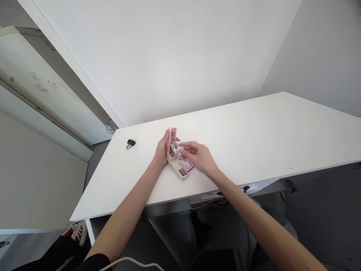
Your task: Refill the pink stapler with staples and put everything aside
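A pink and cream stapler (178, 168) is folded wide open, its pink top raised and the metal staple channel exposed. My left hand (161, 149) is wrapped around the raised pink part from the left. Just right of the channel, my right hand (199, 156) pinches a small pale silvery strip of staples (181, 148) between thumb and fingers. Below that hand lies a red and white staple box (186, 164), flat on the white table and beside the stapler's cream base. The right hand partly hides what is behind it.
A black staple remover or clip-like item with metal prongs (130, 143) lies on the table's left side. The white table (254, 135) runs along a wall. A white cable (132, 259) crosses the bottom, and another person's shoe (79, 232) shows lower left.
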The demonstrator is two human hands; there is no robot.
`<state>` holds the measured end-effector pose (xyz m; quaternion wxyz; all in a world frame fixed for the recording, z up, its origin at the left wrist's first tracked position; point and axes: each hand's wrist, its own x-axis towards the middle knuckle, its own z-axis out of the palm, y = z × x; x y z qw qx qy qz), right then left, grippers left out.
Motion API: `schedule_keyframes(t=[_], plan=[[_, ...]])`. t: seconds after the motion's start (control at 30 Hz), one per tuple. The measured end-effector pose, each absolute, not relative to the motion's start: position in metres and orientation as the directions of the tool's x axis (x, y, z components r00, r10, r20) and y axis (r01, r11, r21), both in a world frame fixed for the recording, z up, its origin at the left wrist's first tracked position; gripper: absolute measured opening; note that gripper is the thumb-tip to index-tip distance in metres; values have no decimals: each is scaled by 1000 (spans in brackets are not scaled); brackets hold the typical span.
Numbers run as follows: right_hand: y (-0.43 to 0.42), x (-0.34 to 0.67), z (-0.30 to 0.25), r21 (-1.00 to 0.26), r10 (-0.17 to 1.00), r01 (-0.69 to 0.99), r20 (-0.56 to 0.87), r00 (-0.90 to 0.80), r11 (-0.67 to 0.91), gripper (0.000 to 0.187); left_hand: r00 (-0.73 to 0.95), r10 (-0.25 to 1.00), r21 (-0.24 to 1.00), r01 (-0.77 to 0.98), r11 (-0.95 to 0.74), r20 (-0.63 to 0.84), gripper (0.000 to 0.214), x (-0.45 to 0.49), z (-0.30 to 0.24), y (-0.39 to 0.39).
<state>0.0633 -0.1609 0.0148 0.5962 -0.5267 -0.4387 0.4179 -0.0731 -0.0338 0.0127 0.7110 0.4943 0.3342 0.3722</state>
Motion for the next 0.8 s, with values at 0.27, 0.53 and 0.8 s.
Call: schedule_keyframes(t=[0.27,0.53,0.8], plan=[[-158,52,17,-971,944,206,176,278,120,22,487,867,947,-218,236,-104,59,-73,14,-35],[-163,45,19,-842,908,533,284,308,82,15,484,874,937,-285,202,-42,55,-73,15,-38],[-170,32,21,-722,899,691,286,331,-24,21,488,873,923,-332,193,-7,52,-72,23,-45]])
